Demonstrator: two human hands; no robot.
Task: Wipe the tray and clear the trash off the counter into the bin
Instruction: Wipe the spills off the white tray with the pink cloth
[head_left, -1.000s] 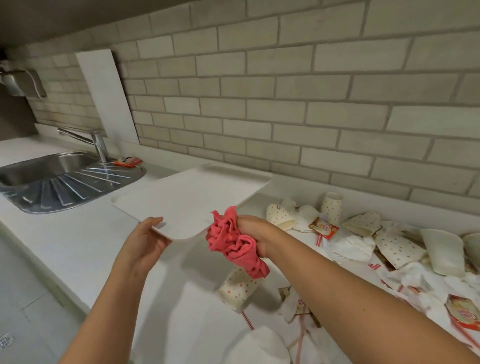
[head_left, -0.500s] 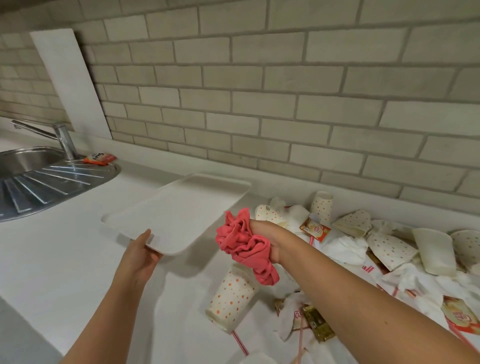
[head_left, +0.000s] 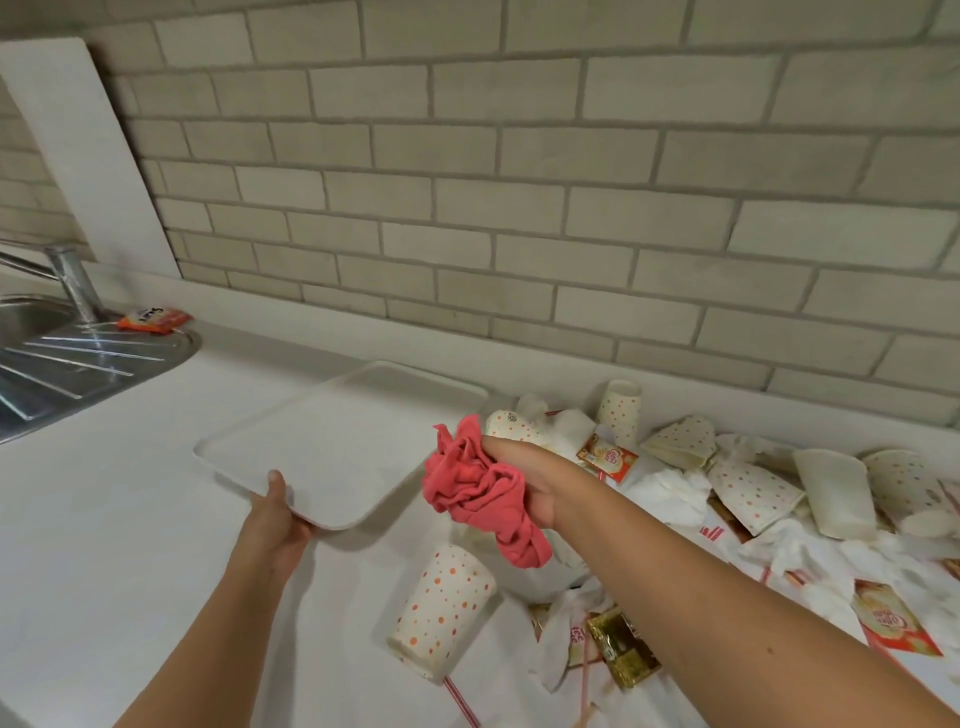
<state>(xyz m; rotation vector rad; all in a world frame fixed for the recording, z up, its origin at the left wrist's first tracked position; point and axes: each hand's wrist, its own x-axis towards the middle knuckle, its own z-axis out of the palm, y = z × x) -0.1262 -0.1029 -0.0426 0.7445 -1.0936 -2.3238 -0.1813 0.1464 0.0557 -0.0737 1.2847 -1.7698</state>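
Left hand (head_left: 275, 519) grips tray (head_left: 337, 441) corner

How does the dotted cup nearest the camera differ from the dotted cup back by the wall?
The near cup lies on its side on the counter; the wall cup stands upright, mouth up. The near cup is at the front edge of the trash heap; the wall cup is at its back, by the brick wall. Both are white paper cups with orange dots.
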